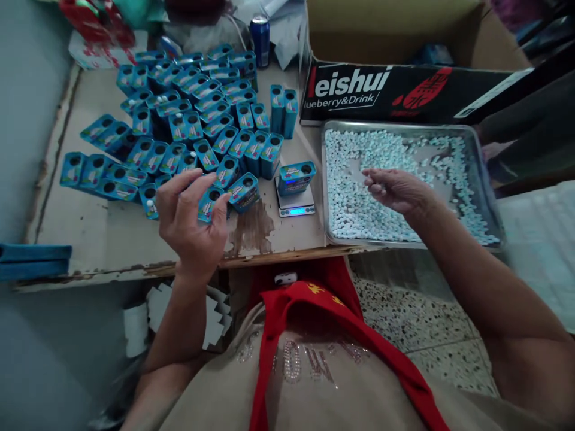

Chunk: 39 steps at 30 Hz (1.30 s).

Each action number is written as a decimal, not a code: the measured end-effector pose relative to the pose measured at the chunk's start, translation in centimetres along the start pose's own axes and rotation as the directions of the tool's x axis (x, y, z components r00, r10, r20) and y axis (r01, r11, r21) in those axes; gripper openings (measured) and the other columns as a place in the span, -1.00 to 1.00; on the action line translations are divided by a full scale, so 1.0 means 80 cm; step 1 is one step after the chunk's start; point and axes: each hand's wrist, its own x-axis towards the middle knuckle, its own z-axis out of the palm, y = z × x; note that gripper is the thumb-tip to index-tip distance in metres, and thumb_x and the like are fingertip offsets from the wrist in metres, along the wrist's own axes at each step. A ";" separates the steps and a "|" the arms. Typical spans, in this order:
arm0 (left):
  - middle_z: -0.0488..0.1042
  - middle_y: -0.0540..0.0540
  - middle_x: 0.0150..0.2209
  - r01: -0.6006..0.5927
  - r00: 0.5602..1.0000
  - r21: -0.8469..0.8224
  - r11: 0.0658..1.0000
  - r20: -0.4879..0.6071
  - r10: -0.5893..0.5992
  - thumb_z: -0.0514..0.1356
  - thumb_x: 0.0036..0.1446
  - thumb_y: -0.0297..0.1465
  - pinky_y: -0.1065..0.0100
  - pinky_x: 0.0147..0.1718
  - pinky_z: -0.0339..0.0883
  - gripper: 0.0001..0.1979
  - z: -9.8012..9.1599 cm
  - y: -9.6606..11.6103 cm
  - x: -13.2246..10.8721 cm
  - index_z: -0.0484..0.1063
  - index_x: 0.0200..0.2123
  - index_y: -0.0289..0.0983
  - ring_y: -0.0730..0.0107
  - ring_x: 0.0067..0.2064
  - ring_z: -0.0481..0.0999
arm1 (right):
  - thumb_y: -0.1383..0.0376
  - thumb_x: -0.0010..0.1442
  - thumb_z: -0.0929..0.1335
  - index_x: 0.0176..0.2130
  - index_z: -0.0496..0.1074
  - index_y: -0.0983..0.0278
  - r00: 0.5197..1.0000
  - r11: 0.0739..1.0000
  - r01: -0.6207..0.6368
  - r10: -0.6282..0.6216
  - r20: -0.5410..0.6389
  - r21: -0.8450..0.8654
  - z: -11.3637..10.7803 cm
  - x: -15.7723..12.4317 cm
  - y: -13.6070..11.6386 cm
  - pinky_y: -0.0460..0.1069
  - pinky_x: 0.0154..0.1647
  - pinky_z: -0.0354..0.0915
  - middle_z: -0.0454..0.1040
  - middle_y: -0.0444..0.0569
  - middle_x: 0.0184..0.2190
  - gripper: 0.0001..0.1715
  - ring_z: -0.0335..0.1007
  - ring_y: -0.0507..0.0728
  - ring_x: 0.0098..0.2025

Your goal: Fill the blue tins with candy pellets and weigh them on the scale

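Note:
My left hand (pixel 191 224) is wrapped round a small blue tin (pixel 209 203) at the front of the worn table. Behind it lies a large pile of like blue tins (pixel 188 120), each with a round hole in the top. Another blue tin (pixel 296 176) stands on a small digital scale (pixel 295 203). My right hand (pixel 395 190) hovers over a metal tray (pixel 487 197) full of small white tablets (pixel 354 197). Its fingers are curled and pinched together; what they hold is too small to make out.
A black carton printed "eishui" (pixel 390 90) stands open behind the tray. A dark drink can (pixel 260 39) sits at the back. The table's front edge (pixel 135 269) is chipped. Blue flat things (pixel 31 260) lie at the left. Speckled floor (pixel 413 317) shows below.

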 end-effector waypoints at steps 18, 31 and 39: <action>0.57 -0.10 0.21 0.163 0.972 -0.279 0.946 0.213 -0.105 0.41 0.41 -0.12 -0.02 0.46 0.40 -0.61 0.034 -0.004 0.008 0.55 0.23 0.00 0.03 0.33 0.54 | 0.55 0.31 0.49 -0.21 0.57 0.25 0.958 0.970 -0.181 0.137 0.253 0.159 0.097 0.013 -0.081 -0.16 -0.48 0.23 0.50 -0.11 -0.38 -0.79 0.36 -0.02 -0.39; 0.30 -0.30 0.51 0.289 0.917 -0.432 0.854 0.380 -0.118 0.20 0.55 -0.02 -0.10 0.57 0.22 -0.33 0.146 -0.001 -0.039 0.13 0.55 -0.09 -0.09 0.55 0.32 | 0.40 0.34 0.58 -0.28 0.60 0.32 0.952 0.995 -0.023 -0.007 0.307 0.093 0.017 0.005 -0.089 -0.17 -0.54 0.06 0.49 -0.10 -0.44 -0.85 0.14 -0.11 -0.52; 0.44 -0.28 0.40 0.454 0.874 -0.393 0.799 0.370 -0.315 0.42 0.39 -0.28 -0.05 0.46 0.38 -0.22 0.203 -0.007 -0.055 0.14 0.52 -0.09 -0.02 0.44 0.48 | 0.18 0.26 0.59 -0.17 0.65 0.22 0.918 0.912 0.305 -0.204 0.340 -0.275 -0.016 0.020 -0.063 0.09 -0.11 0.47 0.57 0.04 -0.24 -0.80 0.49 0.15 -0.20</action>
